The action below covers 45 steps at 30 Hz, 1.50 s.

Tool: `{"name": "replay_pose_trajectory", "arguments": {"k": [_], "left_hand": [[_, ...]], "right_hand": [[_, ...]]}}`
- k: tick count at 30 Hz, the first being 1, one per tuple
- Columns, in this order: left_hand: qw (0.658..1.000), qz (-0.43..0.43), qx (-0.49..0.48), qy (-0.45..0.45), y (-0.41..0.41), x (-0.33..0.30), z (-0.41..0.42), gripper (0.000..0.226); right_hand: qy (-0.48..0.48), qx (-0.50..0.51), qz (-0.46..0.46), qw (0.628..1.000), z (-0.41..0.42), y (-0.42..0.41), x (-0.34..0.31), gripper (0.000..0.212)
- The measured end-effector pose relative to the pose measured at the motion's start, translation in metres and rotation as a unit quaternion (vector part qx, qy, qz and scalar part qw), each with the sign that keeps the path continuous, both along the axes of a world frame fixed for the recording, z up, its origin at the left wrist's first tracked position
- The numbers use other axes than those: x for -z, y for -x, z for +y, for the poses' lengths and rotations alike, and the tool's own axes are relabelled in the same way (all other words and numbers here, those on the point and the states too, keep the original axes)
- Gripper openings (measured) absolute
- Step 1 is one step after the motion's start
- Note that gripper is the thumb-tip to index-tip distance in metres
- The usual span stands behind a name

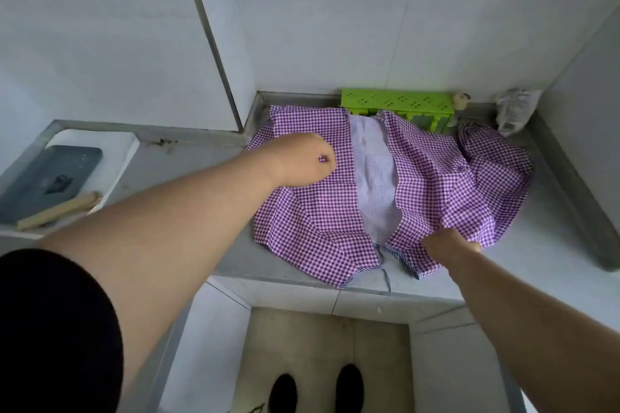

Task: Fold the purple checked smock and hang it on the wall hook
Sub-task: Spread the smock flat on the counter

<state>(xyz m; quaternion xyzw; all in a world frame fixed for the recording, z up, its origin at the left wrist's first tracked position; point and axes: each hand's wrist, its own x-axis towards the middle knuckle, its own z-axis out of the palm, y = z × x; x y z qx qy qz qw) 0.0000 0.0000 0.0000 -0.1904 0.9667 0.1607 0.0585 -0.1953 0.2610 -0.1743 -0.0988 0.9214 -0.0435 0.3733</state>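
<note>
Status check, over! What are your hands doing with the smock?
Left hand pinching smock near its far edge. Right hand gripping its near edge. Smock spread on counter, not folded. Green rack behind it.

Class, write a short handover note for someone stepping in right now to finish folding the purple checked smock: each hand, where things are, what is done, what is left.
Left hand: fingers curled, pinching the purple checked smock on its left panel.
Right hand: gripping the smock's near right edge, cloth bunched above it.
Smock: spread on the grey counter, open down the middle with the pale lining showing; right side rumpled, near hem over the counter edge. Its far edge reaches the green rack.
Done: laid out only; no finished fold is visible.
Left: fold the panels in, then hang it. No wall hook is in view, so find it first.
</note>
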Motion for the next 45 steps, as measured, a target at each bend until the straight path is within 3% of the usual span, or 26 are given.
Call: {"name": "replay_pose_trajectory", "arguments": {"k": [2,5,9,12,15,19,22,26,27,30,33,36,39,40,43,45], "left_hand": [[1.0,-0.023,0.002,-0.004,0.0,0.002,-0.004,0.031],[0.999,-0.045,0.012,-0.016,-0.001,0.007,-0.004,0.031],[0.998,-0.057,0.025,-0.014,-0.002,0.013,-0.007,0.03],[0.997,-0.068,0.037,-0.012,-0.001,0.016,-0.01,0.03],[0.996,-0.077,0.048,-0.002,0.004,0.013,-0.009,0.031],[0.994,-0.084,0.075,0.015,0.018,0.005,0.0,0.035],[0.993,-0.074,0.092,0.028,0.032,0.009,0.012,0.061],[0.986,-0.049,0.154,0.041,0.061,0.012,0.036,0.096],[0.984,-0.044,0.166,0.038,0.069,0.012,0.043,0.094],[0.977,-0.094,0.189,0.041,0.088,0.009,0.058,0.041],[0.977,-0.099,0.189,0.011,0.099,0.003,0.062,0.01],[0.985,-0.062,0.153,-0.048,0.109,-0.004,0.058,0.015],[0.989,-0.002,0.069,-0.129,0.111,-0.011,0.051,0.007],[0.988,0.012,0.05,-0.144,0.112,-0.014,0.049,0.006],[0.978,0.047,-0.015,-0.2,0.112,-0.025,0.041,0.011],[0.963,0.076,-0.06,-0.252,0.108,-0.034,0.035,0.014]], "right_hand": [[0.066,0.09,-0.025,0.993,0.003,-0.004,0.005,0.048],[0.158,0.228,-0.075,0.958,0.003,-0.014,0.001,0.043],[0.192,0.299,-0.077,0.932,0.004,-0.021,0.001,0.047],[0.193,0.233,0.024,0.953,0.004,-0.023,-0.006,0.024],[0.236,0.137,0.116,0.955,-0.005,-0.015,-0.025,0.027],[0.324,-0.03,0.141,0.935,-0.023,-0.014,-0.07,0.031],[0.332,-0.15,0.145,0.92,-0.037,-0.021,-0.094,0.035],[0.399,-0.244,0.166,0.868,-0.044,-0.035,-0.119,0.029],[0.419,-0.24,0.164,0.86,-0.044,-0.038,-0.124,0.029],[0.487,-0.15,0.115,0.853,-0.042,-0.042,-0.134,0.032],[0.57,-0.025,0.047,0.82,-0.036,-0.049,-0.134,0.025],[0.595,0.133,0.037,0.792,-0.019,-0.055,-0.114,0.024],[0.504,0.161,-0.044,0.847,-0.003,-0.063,-0.082,0.013],[0.467,0.15,-0.094,0.866,0.0,-0.066,-0.071,0.023],[0.363,0.15,-0.19,0.9,0.0,-0.075,-0.045,0.089],[0.376,0.173,-0.227,0.881,-0.007,-0.082,-0.044,0.094]]}}
